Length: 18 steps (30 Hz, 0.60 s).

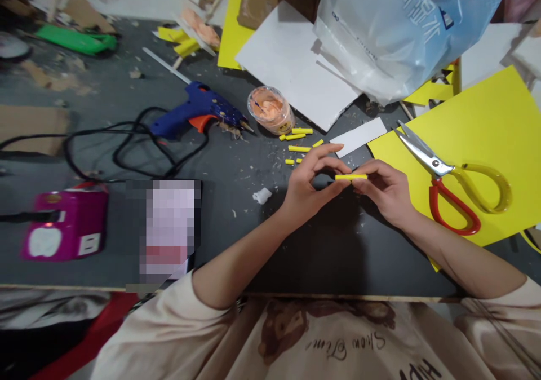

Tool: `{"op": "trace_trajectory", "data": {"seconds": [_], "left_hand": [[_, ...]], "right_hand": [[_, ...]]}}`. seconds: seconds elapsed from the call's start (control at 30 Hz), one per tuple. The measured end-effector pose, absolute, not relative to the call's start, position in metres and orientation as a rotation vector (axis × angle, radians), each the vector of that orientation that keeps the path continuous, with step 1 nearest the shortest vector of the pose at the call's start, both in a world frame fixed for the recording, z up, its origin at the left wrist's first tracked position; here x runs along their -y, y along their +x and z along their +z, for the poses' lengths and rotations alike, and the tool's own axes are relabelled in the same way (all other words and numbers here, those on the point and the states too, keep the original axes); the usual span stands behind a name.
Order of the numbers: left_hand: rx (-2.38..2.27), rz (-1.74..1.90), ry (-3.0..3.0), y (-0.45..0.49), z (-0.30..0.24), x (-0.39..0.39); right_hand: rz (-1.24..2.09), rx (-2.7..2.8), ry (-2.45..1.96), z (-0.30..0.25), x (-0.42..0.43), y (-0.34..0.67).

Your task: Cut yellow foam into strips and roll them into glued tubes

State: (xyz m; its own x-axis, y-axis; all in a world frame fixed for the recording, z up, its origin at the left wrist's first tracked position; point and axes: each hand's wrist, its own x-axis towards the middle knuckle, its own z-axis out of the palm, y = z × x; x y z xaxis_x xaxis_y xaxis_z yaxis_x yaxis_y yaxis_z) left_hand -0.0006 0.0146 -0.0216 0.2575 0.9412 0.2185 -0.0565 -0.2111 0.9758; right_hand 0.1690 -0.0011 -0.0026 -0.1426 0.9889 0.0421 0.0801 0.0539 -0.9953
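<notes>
With my left hand (pixel 310 181) and right hand (pixel 389 191) both pinched on a yellow roll (pixel 350 177) between them, I seemed to be shaping it, other rolls (pixel 300 149) lying just beyond my left grip, and the next move called, I judged, for light, even pressure.

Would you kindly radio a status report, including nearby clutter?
Left hand and right hand pinching one yellow stick. Loose yellow pieces beyond left hand. Scissors lying on yellow sheet, near right hand.

The small stick (pixel 350 177) is coloured yellow, the glue gun (pixel 198 102) blue and orange, the box (pixel 71 216) near the grey table's (pixel 236 244) front edge magenta.
</notes>
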Motion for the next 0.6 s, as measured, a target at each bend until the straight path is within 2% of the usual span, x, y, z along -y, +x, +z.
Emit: {"op": "trace_trajectory", "data": {"seconds": [0.6], "left_hand": [[-0.911, 1.19, 1.627, 0.001, -0.0156, -0.0132]], "right_hand": [[1.101, 1.537, -1.251, -0.0014, 0.003, 0.1675]]}}
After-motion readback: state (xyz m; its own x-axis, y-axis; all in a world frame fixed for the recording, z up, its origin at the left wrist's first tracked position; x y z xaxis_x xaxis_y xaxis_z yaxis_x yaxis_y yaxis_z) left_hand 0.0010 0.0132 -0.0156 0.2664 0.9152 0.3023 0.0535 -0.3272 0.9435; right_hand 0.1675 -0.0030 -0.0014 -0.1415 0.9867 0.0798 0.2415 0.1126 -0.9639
